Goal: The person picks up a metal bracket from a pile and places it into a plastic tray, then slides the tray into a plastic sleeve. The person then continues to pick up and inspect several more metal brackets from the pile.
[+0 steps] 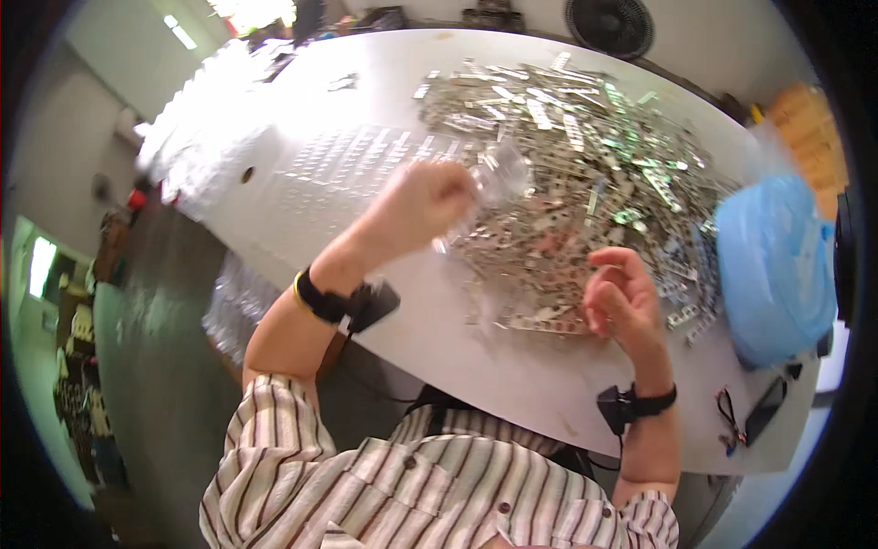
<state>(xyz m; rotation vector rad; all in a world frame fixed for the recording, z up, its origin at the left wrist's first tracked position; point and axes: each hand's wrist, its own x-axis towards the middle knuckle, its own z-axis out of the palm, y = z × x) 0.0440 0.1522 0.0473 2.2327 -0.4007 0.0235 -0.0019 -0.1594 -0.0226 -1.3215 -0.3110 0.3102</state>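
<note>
My left hand (416, 210), smeared by motion, is closed on a clear plastic piece (503, 174) at the left side of a large heap of metal strips (585, 174). The piece's exact shape is blurred. The strips are flat and silvery, many with holes along them. At the heap's near edge hovers my right hand (626, 297), its fingers loosely curled and apart, with nothing visible in them. Left of the heap, clear sheets with rows of small raised shapes (338, 169) lie on the white table (439, 316).
A blue plastic container (777, 270) stands right of the heap. Red-handled pliers (729, 421) and a dark flat object (766, 412) lie near the right corner. Stacked clear plastic (206, 128) fills the far left. A black fan (610, 26) stands beyond the table; bagged plastic (238, 306) sits below its left edge.
</note>
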